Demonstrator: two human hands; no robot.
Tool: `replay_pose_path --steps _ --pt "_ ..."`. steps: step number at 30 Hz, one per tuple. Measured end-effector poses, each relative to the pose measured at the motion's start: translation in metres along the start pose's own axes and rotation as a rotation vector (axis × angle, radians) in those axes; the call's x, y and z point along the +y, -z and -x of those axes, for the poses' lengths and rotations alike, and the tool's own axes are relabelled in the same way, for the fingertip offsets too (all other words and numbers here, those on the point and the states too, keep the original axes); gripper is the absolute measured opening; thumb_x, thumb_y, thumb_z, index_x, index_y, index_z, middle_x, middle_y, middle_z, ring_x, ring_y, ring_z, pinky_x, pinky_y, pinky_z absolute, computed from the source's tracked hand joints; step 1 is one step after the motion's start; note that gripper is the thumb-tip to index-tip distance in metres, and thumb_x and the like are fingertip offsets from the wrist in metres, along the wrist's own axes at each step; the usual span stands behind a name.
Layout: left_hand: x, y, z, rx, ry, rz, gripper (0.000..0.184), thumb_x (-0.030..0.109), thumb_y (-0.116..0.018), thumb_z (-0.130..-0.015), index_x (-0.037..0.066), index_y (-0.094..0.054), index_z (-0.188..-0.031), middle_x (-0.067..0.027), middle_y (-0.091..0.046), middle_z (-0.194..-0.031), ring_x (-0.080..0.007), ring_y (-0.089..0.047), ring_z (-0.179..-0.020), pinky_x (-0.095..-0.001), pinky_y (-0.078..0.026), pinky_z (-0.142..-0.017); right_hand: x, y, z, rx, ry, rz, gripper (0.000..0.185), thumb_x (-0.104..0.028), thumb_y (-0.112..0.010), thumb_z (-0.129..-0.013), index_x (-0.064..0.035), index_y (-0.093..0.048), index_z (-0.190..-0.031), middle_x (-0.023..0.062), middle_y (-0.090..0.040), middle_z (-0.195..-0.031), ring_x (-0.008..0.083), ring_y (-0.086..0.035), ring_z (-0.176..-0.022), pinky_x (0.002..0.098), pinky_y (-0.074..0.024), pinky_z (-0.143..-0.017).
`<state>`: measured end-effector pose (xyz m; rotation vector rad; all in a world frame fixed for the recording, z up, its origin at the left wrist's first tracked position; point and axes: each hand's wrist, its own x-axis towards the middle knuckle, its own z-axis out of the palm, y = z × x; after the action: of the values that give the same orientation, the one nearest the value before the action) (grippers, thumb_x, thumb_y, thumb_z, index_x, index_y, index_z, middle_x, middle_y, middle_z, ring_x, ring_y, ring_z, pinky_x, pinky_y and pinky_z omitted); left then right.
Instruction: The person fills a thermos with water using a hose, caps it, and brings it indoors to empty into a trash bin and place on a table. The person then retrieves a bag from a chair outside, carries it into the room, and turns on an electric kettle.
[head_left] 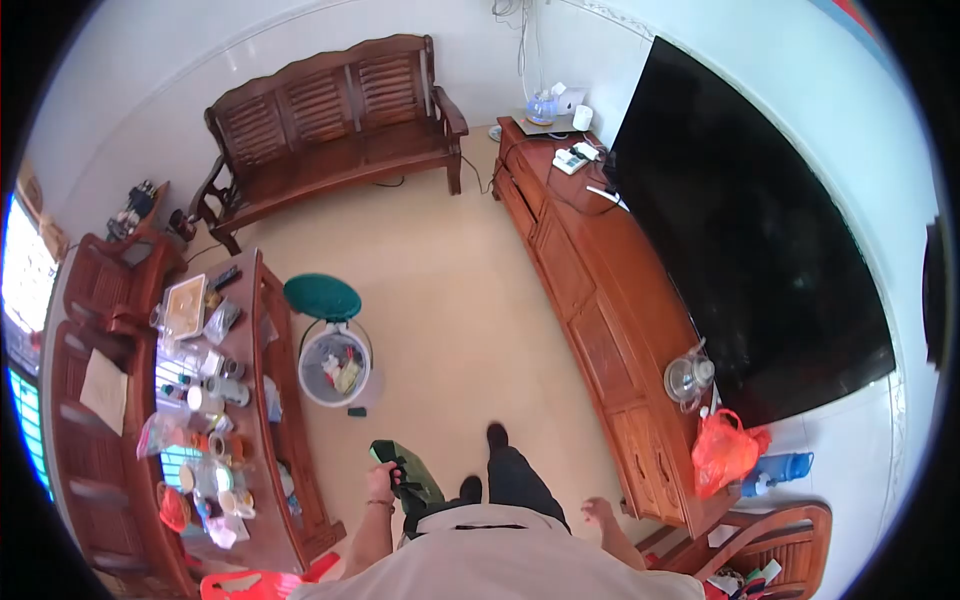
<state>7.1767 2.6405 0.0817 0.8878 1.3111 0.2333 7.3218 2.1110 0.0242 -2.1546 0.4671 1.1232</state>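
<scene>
My left hand (pixel 382 483) is closed on the black straps of a green bag (pixel 420 476), which hangs at my left side by my leg. My right hand (pixel 597 512) hangs low at my right side, near the wooden TV cabinet (pixel 590 370); its fingers look loosely apart and nothing shows in them. Ahead and to the left on the floor stands a white bin (pixel 310 385) with its green lid (pixel 323 297) flipped open and some rubbish inside.
At the left, a wooden table (pixel 262 440) holds several jars and bags. A wooden bench (pixel 340 160) stands along the far wall. A red plastic bag (pixel 727 455) and a blue bottle (pixel 785 467) are at the right, below a large TV (pixel 750 250).
</scene>
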Motion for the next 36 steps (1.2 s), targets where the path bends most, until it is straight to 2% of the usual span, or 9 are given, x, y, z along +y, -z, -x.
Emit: replay_pose_path --steps 2,5,7,9,12,14,16,22,36 --pt "0.022 -0.035 -0.035 0.002 -0.012 0.020 0.011 0.010 -0.057 -0.076 -0.001 -0.060 -0.077 -0.0074 -0.056 -0.059 -0.0137 -0.048 -0.045 -0.0257 -0.039 -0.041 -0.020 0.006 -0.023 -0.063 -0.091 0.032 0.010 -0.005 -0.058 -0.072 -0.0053 -0.064 -0.081 0.0060 -0.061 -0.069 0.0154 -0.062 -0.059 0.0299 -0.0519 -0.048" --pt "0.055 -0.082 -0.083 0.068 -0.013 0.016 0.009 0.008 -0.057 -0.076 0.000 -0.059 -0.074 -0.0049 -0.053 -0.057 -0.0126 -0.047 -0.045 -0.0245 -0.038 -0.039 -0.058 0.020 -0.083 -0.191 0.140 0.186 0.015 -0.013 -0.061 -0.073 -0.0046 -0.064 -0.085 0.0078 -0.062 -0.072 0.0191 -0.061 -0.056 0.0312 -0.0522 -0.055" --pt "0.083 -0.113 -0.109 0.036 -0.057 -0.012 0.010 0.008 -0.056 -0.078 0.001 -0.058 -0.071 -0.0036 -0.051 -0.056 -0.0118 -0.047 -0.045 -0.0237 -0.036 -0.038 -0.149 0.042 -0.103 -0.078 -0.045 0.143 0.015 -0.014 -0.063 -0.071 -0.0052 -0.064 -0.083 0.0090 -0.062 -0.071 0.0184 -0.062 -0.059 0.0313 -0.0504 -0.055" --pt "0.123 -0.156 -0.120 0.099 -0.037 -0.018 0.011 0.009 -0.056 -0.078 0.001 -0.057 -0.070 -0.0033 -0.051 -0.056 -0.0115 -0.046 -0.045 -0.0236 -0.036 -0.038 -0.156 0.063 -0.220 -0.150 0.331 0.144 0.007 -0.012 -0.062 -0.073 -0.0056 -0.063 -0.077 0.0056 -0.061 -0.068 0.0155 -0.058 -0.051 0.0290 -0.0476 -0.044" --pt "0.177 -0.213 -0.159 0.131 -0.054 -0.023 0.015 0.011 -0.055 -0.080 0.002 -0.057 -0.069 -0.0028 -0.050 -0.055 -0.0112 -0.045 -0.043 -0.0238 -0.035 -0.038 -0.333 0.100 -0.291 0.079 0.580 0.618 0.011 -0.010 -0.056 -0.075 -0.0015 -0.063 -0.074 0.0108 -0.058 -0.064 0.0180 -0.058 -0.058 0.0339 -0.0458 -0.052" --pt "0.199 -0.241 -0.173 0.122 -0.054 -0.031 0.016 0.013 -0.055 -0.080 0.002 -0.057 -0.069 -0.0026 -0.050 -0.055 -0.0113 -0.044 -0.042 -0.0241 -0.035 -0.038 -0.417 0.118 -0.364 0.103 0.631 0.261 0.011 -0.008 -0.054 -0.074 -0.0042 -0.064 -0.076 0.0078 -0.060 -0.066 0.0180 -0.058 -0.063 0.0337 -0.0462 -0.057" --pt "0.234 -0.283 -0.192 0.140 -0.116 0.009 0.017 0.014 -0.055 -0.081 0.002 -0.057 -0.069 -0.0028 -0.050 -0.055 -0.0114 -0.044 -0.042 -0.0241 -0.036 -0.039 -0.581 0.150 -0.309 0.186 0.792 0.106 0.011 -0.013 -0.057 -0.078 -0.0035 -0.064 -0.077 0.0056 -0.059 -0.064 0.0146 -0.056 -0.060 0.0306 -0.0451 -0.055" --pt "0.296 -0.347 -0.286 0.157 -0.141 0.060 0.014 0.010 -0.055 -0.079 0.002 -0.058 -0.069 -0.0034 -0.050 -0.055 -0.0124 -0.045 -0.043 -0.0248 -0.037 -0.040 -0.862 0.175 -0.341 0.020 0.669 -0.438 0.010 -0.016 -0.057 -0.082 -0.0079 -0.062 -0.085 -0.0015 -0.057 -0.068 0.0063 -0.051 -0.055 0.0205 -0.0371 -0.045" --pt "0.479 -0.496 -0.426 0.217 -0.054 -0.033 0.010 0.008 -0.054 -0.077 0.001 -0.057 -0.070 -0.0034 -0.048 -0.055 -0.0121 -0.044 -0.044 -0.0241 -0.037 -0.039 -1.155 0.224 -0.496 0.013 0.536 -0.620 0.009 -0.014 -0.054 -0.083 -0.0114 -0.060 -0.090 -0.0042 -0.054 -0.070 0.0055 -0.048 -0.057 0.0208 -0.0388 -0.047"
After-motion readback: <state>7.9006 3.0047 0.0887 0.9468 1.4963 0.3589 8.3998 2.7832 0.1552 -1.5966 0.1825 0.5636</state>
